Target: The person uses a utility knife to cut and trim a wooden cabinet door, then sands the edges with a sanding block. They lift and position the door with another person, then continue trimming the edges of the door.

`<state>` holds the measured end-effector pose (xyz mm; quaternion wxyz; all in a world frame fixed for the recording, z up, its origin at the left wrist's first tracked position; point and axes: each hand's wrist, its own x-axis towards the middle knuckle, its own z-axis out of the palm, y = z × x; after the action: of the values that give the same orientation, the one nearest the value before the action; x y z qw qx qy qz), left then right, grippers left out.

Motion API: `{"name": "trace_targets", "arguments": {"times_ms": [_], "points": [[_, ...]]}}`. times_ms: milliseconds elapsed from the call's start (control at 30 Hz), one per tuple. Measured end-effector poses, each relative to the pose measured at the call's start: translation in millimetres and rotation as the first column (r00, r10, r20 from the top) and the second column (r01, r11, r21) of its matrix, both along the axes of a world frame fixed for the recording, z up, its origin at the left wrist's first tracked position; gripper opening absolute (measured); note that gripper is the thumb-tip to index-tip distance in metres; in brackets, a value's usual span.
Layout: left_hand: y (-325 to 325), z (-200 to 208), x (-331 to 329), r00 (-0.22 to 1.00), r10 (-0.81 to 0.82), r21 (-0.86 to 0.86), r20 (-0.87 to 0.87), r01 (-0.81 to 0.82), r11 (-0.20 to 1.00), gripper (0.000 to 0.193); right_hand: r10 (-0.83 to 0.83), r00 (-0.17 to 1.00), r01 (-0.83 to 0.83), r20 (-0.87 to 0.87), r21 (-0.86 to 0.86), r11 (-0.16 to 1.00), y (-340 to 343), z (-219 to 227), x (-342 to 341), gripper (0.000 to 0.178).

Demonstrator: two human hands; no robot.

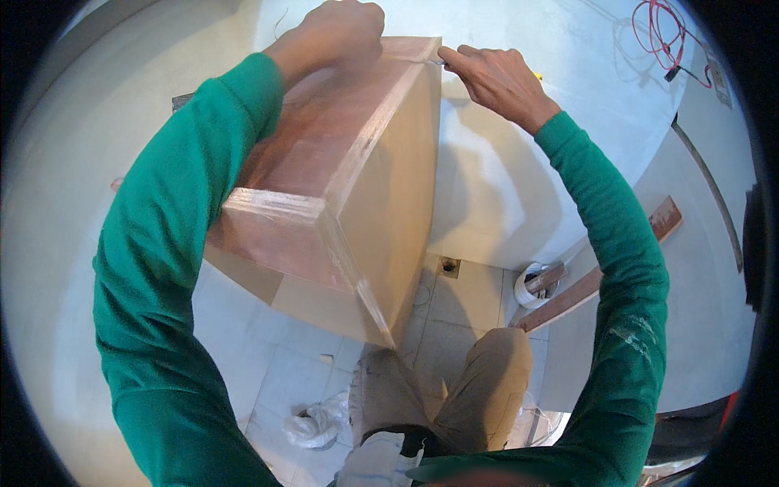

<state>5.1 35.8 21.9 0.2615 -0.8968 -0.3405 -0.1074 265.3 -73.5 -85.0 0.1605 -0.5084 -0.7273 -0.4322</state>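
A large plywood box (324, 150) stands before me, with a reddish-brown top and pale strips along its edges. Its side panel (393, 178) is light tan. My left hand (345, 32) is closed over the top near the far end; whatever it holds is hidden. At the far right corner of the box, my right hand (503, 81) grips a slim tool (440, 62) whose thin metal tip meets the pale edge strip. A bit of yellow shows behind that hand, perhaps the tool's other end; its exact kind is unclear.
A red cable (661, 49) lies coiled at the far right. Right of my legs, a white bucket (531, 286) holds a wood piece, beside a long reddish board (568, 299). A clear plastic bag (312, 426) lies on the tiled floor (304, 365); a drain (449, 267) sits near the box.
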Motion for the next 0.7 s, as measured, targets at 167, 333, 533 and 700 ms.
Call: {"name": "trace_targets", "arguments": {"times_ms": [167,333,533,700], "points": [[4,-4,-3,0.995,-0.091,0.106,0.046,0.085,0.991,0.030,0.002,1.000,-0.002,-0.010,0.013,1.000,2,0,5,0.020],[-12,-1,-3,0.999,-0.028,0.019,0.043,0.027,0.999,0.029,0.053,0.999,-0.054,-0.010,-0.014,0.998,-1,1,16,0.019],[-32,-2,1,0.992,0.125,0.028,0.008,-0.125,0.992,0.033,-0.030,0.999,0.029,-0.028,-0.042,0.999,8,1,14,0.019],[-20,-4,1,0.991,0.127,0.087,0.039,-0.130,0.988,0.028,-0.012,1.000,0.012,-0.004,-0.007,1.000,21,3,8,0.023]]}}
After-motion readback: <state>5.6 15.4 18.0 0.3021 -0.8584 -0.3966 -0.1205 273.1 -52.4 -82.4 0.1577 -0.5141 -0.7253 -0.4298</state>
